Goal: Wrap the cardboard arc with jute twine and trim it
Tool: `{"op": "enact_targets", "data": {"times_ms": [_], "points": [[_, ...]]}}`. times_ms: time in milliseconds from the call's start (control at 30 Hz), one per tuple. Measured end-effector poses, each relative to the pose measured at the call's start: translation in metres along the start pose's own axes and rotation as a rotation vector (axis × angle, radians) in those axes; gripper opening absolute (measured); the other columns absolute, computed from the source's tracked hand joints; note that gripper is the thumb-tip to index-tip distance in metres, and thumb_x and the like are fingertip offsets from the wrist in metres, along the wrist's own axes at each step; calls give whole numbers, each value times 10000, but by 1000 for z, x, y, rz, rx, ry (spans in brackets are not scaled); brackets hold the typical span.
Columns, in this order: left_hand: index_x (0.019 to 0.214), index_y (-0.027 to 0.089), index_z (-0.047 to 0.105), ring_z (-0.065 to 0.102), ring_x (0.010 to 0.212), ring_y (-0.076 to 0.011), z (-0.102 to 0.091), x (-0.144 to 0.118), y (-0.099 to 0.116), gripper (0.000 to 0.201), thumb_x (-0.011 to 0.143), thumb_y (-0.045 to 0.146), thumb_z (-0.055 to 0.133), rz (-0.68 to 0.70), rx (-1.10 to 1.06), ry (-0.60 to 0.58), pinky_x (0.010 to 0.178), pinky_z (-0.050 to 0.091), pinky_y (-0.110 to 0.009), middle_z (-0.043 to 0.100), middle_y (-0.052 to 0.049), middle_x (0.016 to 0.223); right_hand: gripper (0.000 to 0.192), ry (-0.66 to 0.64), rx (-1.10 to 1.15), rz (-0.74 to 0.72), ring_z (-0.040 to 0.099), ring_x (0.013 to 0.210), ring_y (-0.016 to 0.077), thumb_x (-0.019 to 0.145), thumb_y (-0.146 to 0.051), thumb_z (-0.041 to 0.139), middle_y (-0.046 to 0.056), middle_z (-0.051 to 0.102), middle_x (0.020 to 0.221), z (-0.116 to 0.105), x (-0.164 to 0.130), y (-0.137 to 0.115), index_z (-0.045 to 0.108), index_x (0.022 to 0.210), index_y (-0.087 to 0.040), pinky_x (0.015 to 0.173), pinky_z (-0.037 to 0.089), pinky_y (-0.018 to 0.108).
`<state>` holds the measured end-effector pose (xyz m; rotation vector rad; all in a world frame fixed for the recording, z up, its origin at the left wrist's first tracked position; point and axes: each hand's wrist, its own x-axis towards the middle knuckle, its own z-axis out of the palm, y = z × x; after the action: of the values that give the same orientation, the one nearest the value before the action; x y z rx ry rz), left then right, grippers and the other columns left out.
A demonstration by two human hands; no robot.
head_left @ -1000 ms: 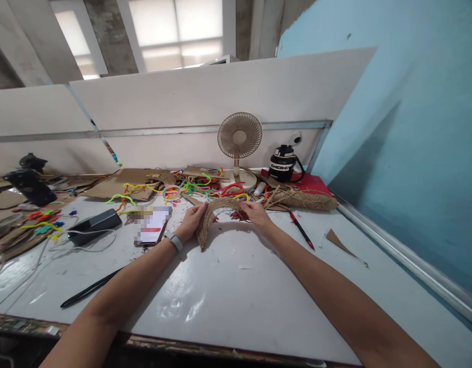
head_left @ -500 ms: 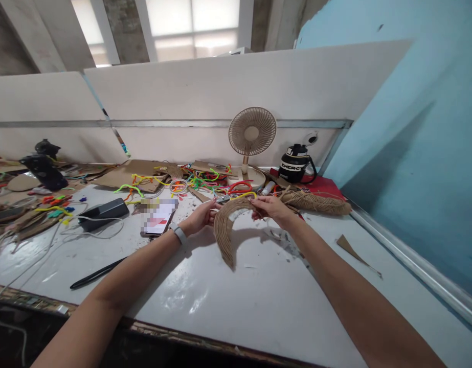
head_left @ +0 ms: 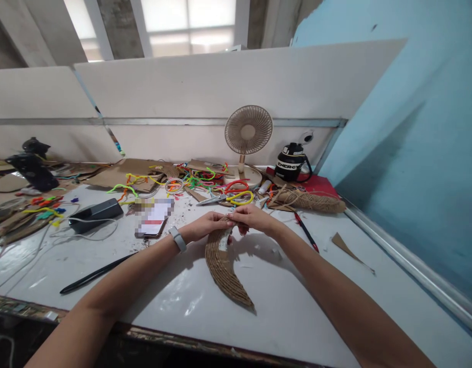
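A crescent-shaped piece covered in rows of brown twine is held over the white table, its pointed tip hanging toward me. My left hand is closed on its upper end, wearing a grey wristband. Close beside it, my right hand pinches the same upper end, the fingertips of both hands nearly touching. The hands cover the crescent's far end. Just beyond them lie scissors with red and yellow handles. A red and black pen rests to the right of my right hand.
A small fan and a black jug stand at the back. A twine roll lies at right, near a cardboard scrap. Leftward are a phone, a black box, a cable, a black strip and colourful pipe cleaners.
The crescent has turned so its tip points nearer to me and to the right. My right hand has moved left, close to my left hand, uncovering the scissors and pen.
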<state>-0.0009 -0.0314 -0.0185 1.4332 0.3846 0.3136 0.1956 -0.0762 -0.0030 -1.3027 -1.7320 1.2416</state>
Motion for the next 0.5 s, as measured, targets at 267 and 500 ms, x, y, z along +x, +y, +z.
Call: {"op": "enact_targets", "data": {"times_ms": [267, 500], "points": [[935, 132, 712, 684, 604, -191, -2, 2, -8, 288, 754, 353, 747, -69, -123, -11, 584, 533, -271, 733, -95, 755, 443, 149, -136, -67, 585, 493, 126, 811, -596, 579, 5, 629, 544, 2, 6, 9, 602, 669, -177, 464, 425, 212], [829, 114, 649, 654, 518, -171, -10, 13, -20, 281, 728, 342, 778, -38, -331, 218, 496, 517, -247, 710, -102, 646, 262, 554, -611, -58, 657, 741, 167, 934, -319, 434, 63, 724, 875, -47, 20, 25, 639, 967, -159, 634, 509, 260]]}}
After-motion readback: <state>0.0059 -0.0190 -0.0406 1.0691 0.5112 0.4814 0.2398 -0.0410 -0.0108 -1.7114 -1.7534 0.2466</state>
